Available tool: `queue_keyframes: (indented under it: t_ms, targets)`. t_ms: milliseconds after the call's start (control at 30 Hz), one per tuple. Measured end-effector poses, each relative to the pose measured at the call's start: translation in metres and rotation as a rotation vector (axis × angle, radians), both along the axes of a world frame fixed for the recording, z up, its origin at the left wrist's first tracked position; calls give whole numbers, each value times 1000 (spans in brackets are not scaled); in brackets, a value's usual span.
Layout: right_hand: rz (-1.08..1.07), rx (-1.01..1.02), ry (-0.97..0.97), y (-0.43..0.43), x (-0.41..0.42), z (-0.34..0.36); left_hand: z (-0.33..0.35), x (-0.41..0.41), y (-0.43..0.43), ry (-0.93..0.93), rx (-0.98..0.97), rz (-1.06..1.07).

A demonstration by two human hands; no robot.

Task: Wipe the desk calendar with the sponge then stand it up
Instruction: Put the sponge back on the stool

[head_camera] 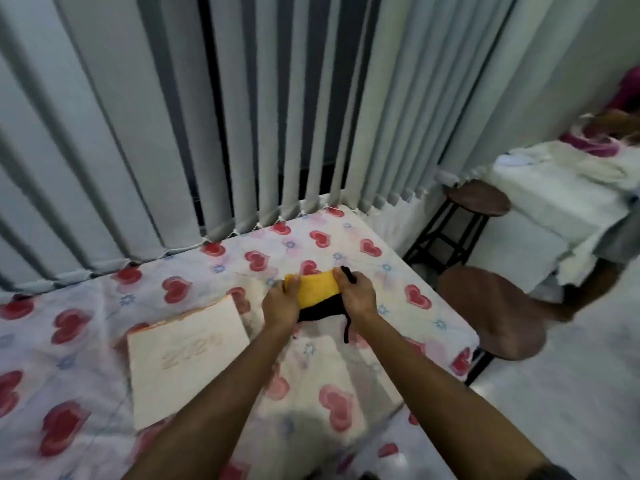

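- Vertical blinds (277, 116) hang along the far edge of the table (86, 306), their bottom ends resting at the heart-printed cloth that covers it.
- Two round brown stools (491, 310) stand off the table's right side, one near the corner, the other further back beside a white-draped surface (554, 209).
- The desk calendar (187, 358) lies flat on the cloth, left of the hands and apart from them; nothing rests on it.
- Its long axis runs from the near left toward the far right, with one short edge pointing at the blinds; faint digits show on its pale cover, too blurred to read surely.
- The sponge (318, 287), yellow on top with a black underside and a dangling black strap, is held above the cloth right of the calendar, its long axis running left to right.
- The left hand (280, 306) grips the sponge's left end, thumb on top.
- The right hand (356, 296) pinches the right end likewise.
- Open cloth lies between the calendar and the right table edge.
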State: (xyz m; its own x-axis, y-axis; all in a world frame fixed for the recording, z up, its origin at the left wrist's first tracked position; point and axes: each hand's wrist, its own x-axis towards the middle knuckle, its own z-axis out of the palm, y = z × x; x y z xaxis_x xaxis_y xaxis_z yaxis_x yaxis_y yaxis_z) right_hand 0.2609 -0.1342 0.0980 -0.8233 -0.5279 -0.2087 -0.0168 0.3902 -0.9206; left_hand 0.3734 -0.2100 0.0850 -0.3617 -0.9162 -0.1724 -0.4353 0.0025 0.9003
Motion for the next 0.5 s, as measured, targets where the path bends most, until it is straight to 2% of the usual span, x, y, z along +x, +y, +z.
queue_keyframes:
  t_ms: [167, 300, 367, 500]
  targets:
    - [-205, 29, 37, 71, -106, 1, 10, -110, 51, 99, 58, -212]
    - [-358, 104, 85, 133, -198, -8, 15, -197, 96, 160, 145, -495]
    - [-393, 142, 89, 161, -236, -18, 12, -237, 118, 133, 168, -623]
    - [-401, 168, 84, 208, -299, -47, -16, -312, 155, 1, 58, -766]
